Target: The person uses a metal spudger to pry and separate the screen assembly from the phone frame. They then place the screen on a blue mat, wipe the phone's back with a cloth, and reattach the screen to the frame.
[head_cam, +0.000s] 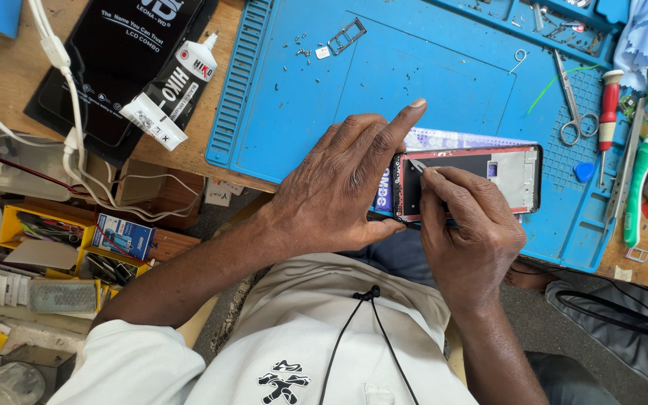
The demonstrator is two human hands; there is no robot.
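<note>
Two hands: both on opened phone frame (481,180), at blue mat's (301,97) near edge.
Left hand (335,187): fingers spread, pinning frame.
Right hand (466,225): fingers pinching thin tool (418,166).
Progress: screws (305,46) out; frame bare, screen unfitted.

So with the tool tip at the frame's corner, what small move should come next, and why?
Probably a short slide of the tool along the frame's left edge. The right hand pinches it with the tip set at the upper left corner, while the left hand presses that end flat on the blue mat, so the frame looks steadied for it.
</note>
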